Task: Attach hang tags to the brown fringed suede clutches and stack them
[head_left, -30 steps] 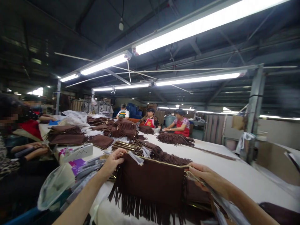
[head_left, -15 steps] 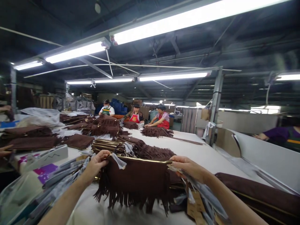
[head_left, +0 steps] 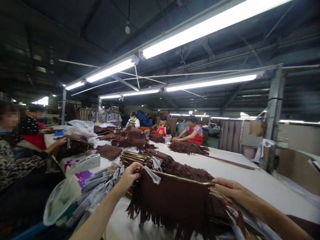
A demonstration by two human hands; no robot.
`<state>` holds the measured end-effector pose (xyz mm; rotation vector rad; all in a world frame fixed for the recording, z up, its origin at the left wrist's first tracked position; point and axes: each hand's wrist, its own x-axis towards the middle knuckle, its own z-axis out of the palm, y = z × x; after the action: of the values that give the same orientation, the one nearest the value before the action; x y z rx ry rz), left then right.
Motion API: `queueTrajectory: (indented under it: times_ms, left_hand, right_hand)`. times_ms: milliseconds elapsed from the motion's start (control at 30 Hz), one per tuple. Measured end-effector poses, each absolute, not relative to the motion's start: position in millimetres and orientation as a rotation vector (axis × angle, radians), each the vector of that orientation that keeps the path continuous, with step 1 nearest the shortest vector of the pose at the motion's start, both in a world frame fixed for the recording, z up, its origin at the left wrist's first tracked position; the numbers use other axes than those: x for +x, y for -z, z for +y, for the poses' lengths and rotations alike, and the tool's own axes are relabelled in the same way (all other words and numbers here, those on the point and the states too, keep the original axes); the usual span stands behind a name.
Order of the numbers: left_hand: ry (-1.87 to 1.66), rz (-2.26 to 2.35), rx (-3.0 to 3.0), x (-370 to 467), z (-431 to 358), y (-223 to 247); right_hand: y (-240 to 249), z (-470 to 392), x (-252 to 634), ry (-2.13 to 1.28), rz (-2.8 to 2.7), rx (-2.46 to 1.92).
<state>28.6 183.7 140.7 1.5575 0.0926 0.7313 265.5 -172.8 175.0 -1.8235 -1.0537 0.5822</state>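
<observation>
A dark brown fringed bag (head_left: 175, 200) hangs upright between my two hands, its gold zipper running along the top edge. My left hand (head_left: 131, 175) pinches the top left corner, beside a zipper pull wrapped in whitish film (head_left: 152, 175). At the top right corner, my right hand (head_left: 226, 187) is closed on the bag. Straps in clear wrapping (head_left: 246, 220) hang below the right hand and partly hide behind the forearm. Just behind the bag lies a stack of brown fringed bags with gold zippers (head_left: 135, 158).
To the left, a plastic-lined bin (head_left: 56, 203) holds several film-wrapped strips (head_left: 92, 191). More brown bags (head_left: 132, 136) are heaped along the white table (head_left: 232, 166). Several people work around it, one close on the left (head_left: 15, 160). A metal post (head_left: 273, 116) stands at right.
My view has swung left, so the scene sits further right and the co-workers on the left show more. Both hands keep hold of the bag.
</observation>
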Motion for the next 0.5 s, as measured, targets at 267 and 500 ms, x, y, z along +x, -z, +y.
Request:
queueTrajectory:
  times_ms: [267,500]
  left_hand:
    - [-0.768,0.13,1.563,34,198,-136]
    - [-0.828,0.218,1.513,35,195,-132]
  right_hand:
    - [-218,-157,249,-0.5,-1.1,-1.902]
    - [-232,-144,248,-0.468,-1.206,-1.879]
